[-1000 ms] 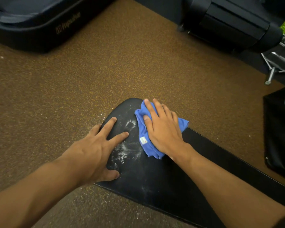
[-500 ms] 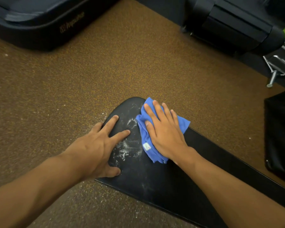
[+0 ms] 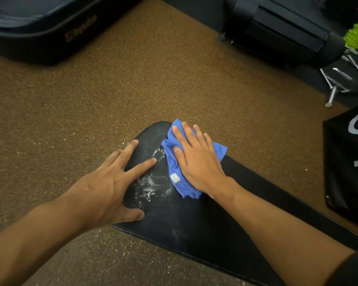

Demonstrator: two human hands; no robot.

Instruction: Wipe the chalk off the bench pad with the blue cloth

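Blue cloth [image 3: 175, 162], bunched up, lies near the rounded end of the black bench pad [image 3: 194, 223], pinned flat under the right hand [image 3: 196, 162] with its fingers [image 3: 186, 133] spread wide over it. White chalk [image 3: 151, 186] smears the pad just beside the cloth. On the pad's other edge the left hand [image 3: 110, 188] presses down, fingers splayed, empty. Brown speckled floor [image 3: 132, 83] surrounds the pad.
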